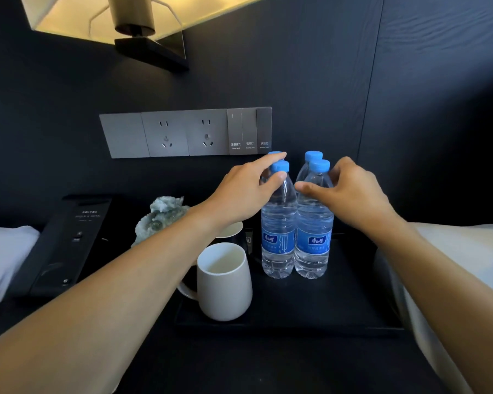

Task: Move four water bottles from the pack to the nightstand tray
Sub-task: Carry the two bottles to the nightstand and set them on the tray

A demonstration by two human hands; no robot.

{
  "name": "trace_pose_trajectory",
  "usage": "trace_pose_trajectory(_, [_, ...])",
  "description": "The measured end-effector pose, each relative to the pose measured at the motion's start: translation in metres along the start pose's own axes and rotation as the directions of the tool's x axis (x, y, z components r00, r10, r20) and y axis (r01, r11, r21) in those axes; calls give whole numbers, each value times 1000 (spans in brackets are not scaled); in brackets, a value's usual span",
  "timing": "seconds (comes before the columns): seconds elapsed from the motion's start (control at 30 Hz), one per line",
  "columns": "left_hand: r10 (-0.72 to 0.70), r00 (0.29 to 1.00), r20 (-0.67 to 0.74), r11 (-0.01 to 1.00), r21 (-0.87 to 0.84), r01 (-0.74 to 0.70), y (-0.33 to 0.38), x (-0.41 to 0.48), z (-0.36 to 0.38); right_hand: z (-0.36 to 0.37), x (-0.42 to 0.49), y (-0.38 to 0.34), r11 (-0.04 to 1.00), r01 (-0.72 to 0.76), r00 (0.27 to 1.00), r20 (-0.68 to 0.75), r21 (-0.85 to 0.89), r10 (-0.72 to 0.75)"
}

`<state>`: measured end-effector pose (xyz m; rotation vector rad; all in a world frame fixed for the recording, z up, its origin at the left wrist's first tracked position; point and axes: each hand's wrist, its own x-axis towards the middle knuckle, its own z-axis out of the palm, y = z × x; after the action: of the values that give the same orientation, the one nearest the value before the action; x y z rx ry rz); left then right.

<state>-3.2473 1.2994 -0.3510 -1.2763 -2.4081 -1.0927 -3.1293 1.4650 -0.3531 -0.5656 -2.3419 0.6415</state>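
Two clear water bottles with blue caps and blue labels stand upright side by side on the black nightstand tray (296,314): the front left bottle (278,231) and the front right bottle (313,237). Behind each one stands another bottle, showing mostly as a rear left cap (276,153) and a rear right cap (313,155). My left hand (239,194) wraps the neck of the front left bottle, its forefinger lying over the rear left cap. My right hand (353,194) holds the front right bottle at its shoulder, thumb in front, fingers behind. No pack is in view.
A white mug (224,282) stands on the tray's left part, a second cup (231,230) behind it under my left wrist. A green stone ornament (160,214) and a black phone console (66,243) sit further left. White bedding (453,251) borders the right; a socket panel (182,133) is on the wall.
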Motion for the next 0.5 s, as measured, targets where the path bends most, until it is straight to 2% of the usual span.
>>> trace_pose_trajectory(0.07, [7, 1000, 13, 1000, -12, -7, -1, -1, 0, -1, -1, -1, 1000, 9, 1000, 6, -13, -9])
trace_pose_trajectory(0.2, [13, 1000, 27, 1000, -28, -12, -2, -2, -2, -4, 0, 5, 995, 40, 995, 87, 90, -48])
trace_pose_trajectory(0.33, [-2, 1000, 30, 998, -66, 4, 0, -3, -1, -2, 1, 8, 993, 79, 995, 52, 89, -84])
trace_pose_trajectory(0.5, [-16, 999, 29, 994, -110, 20, 0, -4, 0, 5, -2, 5, 997, 26, 999, -25, 68, -24])
